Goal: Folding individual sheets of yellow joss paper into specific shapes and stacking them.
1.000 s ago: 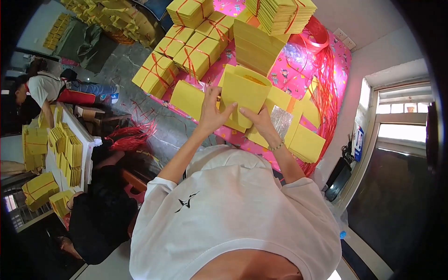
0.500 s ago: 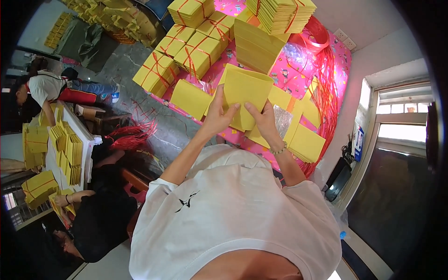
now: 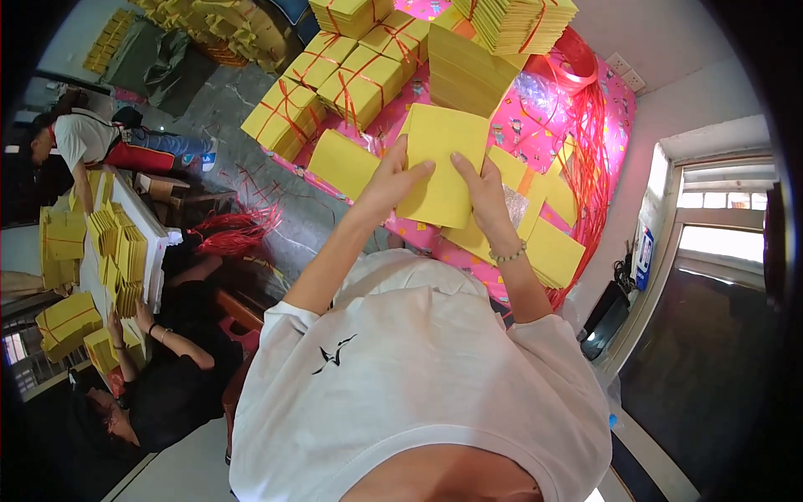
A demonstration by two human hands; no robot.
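Between my two hands is a yellow padded envelope (image 3: 445, 155), held upright above the pink table; whether more envelopes lie behind it I cannot tell. My left hand (image 3: 389, 186) grips its left edge with the thumb flat on the front and the fingers hidden behind. On the right edge, my right hand (image 3: 488, 201) clasps it the same way, a beaded bracelet at the wrist. Beside my left hand lies a loose stack of yellow envelopes (image 3: 343, 165). Another stack (image 3: 550, 253) lies by my right wrist, next to a silvery bubble lining (image 3: 515, 205).
Red-strapped envelope bundles (image 3: 361, 86) are piled on the far left of the pink patterned table (image 3: 510, 125). Long red straps (image 3: 590, 167) hang along its right side. At left, two people (image 3: 180, 351) handle envelopes at a white table (image 3: 150, 230). Red straps (image 3: 238, 226) litter the floor.
The envelope in my hands, bowed at its top edge before, now looks flatter and squarer. My hands have slid slightly up its sides. A co-worker in black now has both hands at a stack.
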